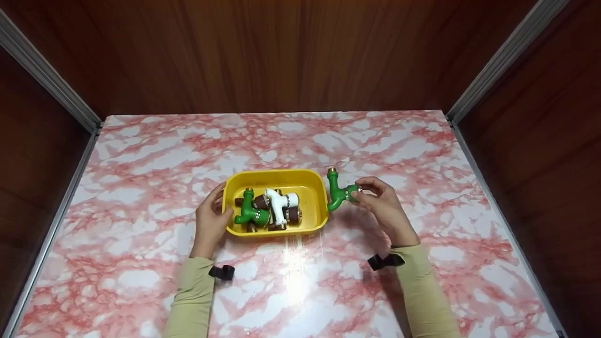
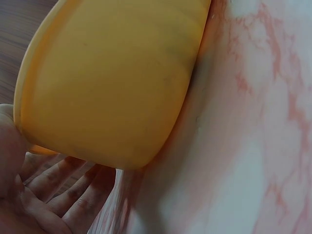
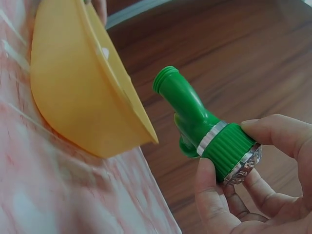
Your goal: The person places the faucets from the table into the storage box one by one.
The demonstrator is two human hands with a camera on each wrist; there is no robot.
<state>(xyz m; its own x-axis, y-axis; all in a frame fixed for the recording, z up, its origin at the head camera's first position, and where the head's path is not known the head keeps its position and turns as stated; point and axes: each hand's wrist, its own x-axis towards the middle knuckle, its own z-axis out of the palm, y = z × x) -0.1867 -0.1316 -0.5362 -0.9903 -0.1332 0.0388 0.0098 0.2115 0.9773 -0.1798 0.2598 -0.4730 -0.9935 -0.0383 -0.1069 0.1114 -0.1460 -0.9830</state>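
Note:
My right hand [image 1: 387,209] pinches a green plastic tap [image 1: 336,191] by its ribbed knob, just off the right wall of a yellow tub [image 1: 312,202]. The right wrist view shows the tap's threaded spout [image 3: 168,80] pointing toward the tub, and a silvery cap on the knob's end. My left hand [image 1: 211,220] grips the tub's left side, thumb at the rim and fingers along the outside. Inside lie another green tap [image 1: 252,215], a white tap [image 1: 279,202] on top, and brown taps [image 1: 293,216] partly hidden beneath.
The tub stands on a table [image 1: 141,188] with a red-and-white marbled top. Brown wood-grain panels [image 1: 281,56] rise behind it and at both sides, with grey metal strips [image 1: 507,56] at the corners. Black bands [image 1: 385,262] are on both wrists.

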